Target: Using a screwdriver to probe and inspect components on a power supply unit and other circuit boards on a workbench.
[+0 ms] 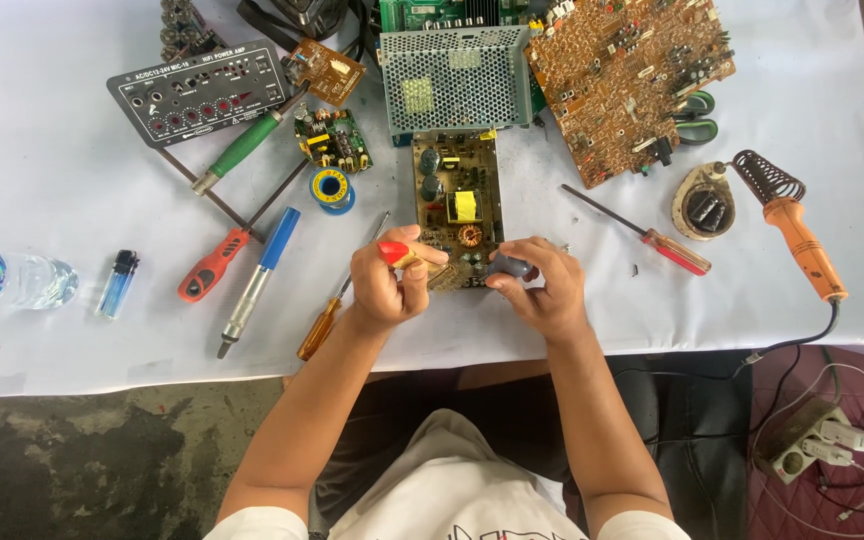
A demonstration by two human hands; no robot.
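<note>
White-covered table (72,330), strewn with electronics and tools. Near the far edge, a big brown circuit board (627,75) toward the right corner, a perforated metal cover (454,78) at the middle, a grey front panel (197,92) toward the left.

Running from the metal cover toward the near edge, a narrow circuit board (459,205), long axis pointing away from the body, its near end right between both hands.

Left hand (387,285) closed around a red-and-yellow tool handle (397,253), touching the board's near left corner. Right hand (542,290) closed around a small dark grey object (510,266) at the near right corner; what it is, impossible to tell. Both hands about equally near the board.

Toward the right edge, an orange soldering iron (802,245) beside its round stand (704,203). Left of the board, several screwdrivers (252,270), a solder roll (333,189), a blue lighter (117,283).
</note>
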